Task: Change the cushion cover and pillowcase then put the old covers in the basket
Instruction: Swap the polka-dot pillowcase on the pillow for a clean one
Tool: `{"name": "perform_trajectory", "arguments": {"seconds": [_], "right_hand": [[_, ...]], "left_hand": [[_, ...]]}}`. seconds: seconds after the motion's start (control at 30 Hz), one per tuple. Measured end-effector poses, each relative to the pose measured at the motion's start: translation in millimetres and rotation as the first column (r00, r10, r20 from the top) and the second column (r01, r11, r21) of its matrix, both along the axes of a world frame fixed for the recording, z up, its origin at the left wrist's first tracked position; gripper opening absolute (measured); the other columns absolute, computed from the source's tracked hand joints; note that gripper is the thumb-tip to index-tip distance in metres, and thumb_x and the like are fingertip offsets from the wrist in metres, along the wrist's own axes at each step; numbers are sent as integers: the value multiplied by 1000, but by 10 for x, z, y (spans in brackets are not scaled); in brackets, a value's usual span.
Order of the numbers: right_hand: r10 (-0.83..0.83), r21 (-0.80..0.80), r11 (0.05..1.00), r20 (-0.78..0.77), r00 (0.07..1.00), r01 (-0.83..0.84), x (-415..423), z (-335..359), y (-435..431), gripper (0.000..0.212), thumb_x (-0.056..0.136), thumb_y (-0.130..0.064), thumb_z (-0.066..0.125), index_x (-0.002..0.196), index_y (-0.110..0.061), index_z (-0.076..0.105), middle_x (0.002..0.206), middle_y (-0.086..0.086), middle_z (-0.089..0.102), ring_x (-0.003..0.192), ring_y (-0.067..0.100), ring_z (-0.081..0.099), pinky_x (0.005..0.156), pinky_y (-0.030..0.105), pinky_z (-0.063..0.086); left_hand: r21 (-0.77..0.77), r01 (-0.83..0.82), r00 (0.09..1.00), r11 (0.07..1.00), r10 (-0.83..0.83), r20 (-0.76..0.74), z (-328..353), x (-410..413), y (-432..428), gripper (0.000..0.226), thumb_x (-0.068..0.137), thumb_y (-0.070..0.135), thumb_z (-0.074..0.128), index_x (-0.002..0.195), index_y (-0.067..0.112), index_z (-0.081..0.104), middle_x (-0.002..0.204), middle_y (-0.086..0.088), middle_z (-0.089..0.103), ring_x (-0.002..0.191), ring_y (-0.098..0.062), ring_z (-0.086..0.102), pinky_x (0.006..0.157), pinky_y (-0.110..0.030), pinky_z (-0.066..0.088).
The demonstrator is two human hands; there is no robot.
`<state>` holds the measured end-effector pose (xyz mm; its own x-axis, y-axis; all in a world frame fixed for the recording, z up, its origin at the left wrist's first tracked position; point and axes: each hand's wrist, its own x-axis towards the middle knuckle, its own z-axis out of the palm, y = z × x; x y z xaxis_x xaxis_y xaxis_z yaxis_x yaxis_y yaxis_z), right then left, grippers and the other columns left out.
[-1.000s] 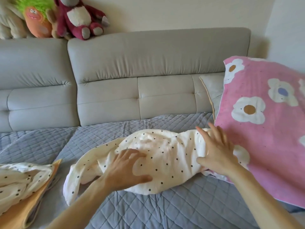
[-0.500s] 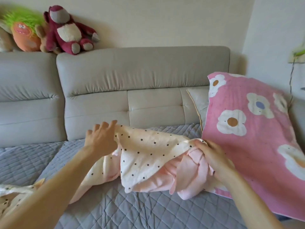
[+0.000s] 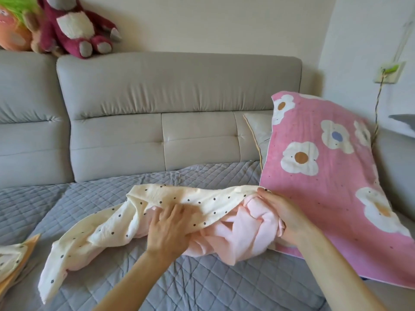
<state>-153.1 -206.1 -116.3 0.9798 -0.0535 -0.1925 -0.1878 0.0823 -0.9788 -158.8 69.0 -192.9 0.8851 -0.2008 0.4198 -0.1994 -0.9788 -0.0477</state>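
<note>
A cream pillowcase with dark dots lies crumpled on the grey quilted bed, its pale pink inner side showing at the open end. My left hand reaches into that opening, fingers under the cream flap. My right hand grips the bunched pink and cream edge at the right. A pink pillow with white flowers leans at the right, touching my right hand. Another dotted cream cloth on an orange cushion peeks in at the left edge.
A grey padded headboard runs behind the bed, with plush toys on top. A grey pillow stands behind the pink one. A wall socket with a cable is at the right. The grey quilt spreads below.
My left hand came down from the lifted cream edge and went into the pillowcase opening. My right hand kept its grip on the bunched edge. The view shifted slightly closer.
</note>
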Motion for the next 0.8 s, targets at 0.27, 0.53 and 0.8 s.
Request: {"name": "perform_trajectory", "arguments": {"seconds": [0.27, 0.53, 0.8], "right_hand": [[-178, -280, 907, 421, 890, 314, 140, 17, -273, 42, 80, 19, 57, 93, -19, 68, 92, -8, 70, 93, 18, 64, 74, 6, 47], [-200, -446, 794, 451, 870, 413, 538, 910, -199, 35, 85, -9, 49, 81, -36, 71, 99, -10, 66, 97, 17, 58, 80, 26, 45], [-8, -662, 706, 350, 937, 254, 378, 954, -115, 31, 82, -8, 55, 80, -34, 71, 78, -13, 69, 66, 15, 65, 75, 31, 54]], "left_hand": [[-476, -123, 989, 871, 66, -135, 1005, 228, 653, 41, 79, 10, 58, 96, 47, 64, 105, 16, 68, 94, -15, 65, 79, -34, 54], [-615, -631, 765, 474, 244, -597, 1942, 115, 1036, 35, 96, 45, 53, 99, 12, 61, 98, -9, 70, 69, -30, 72, 66, -38, 60], [-926, -357, 933, -122, -9, -359, 1782, -105, 1102, 17, 97, 4, 48, 100, 5, 65, 79, -14, 67, 68, -29, 60, 45, -29, 53]]}}
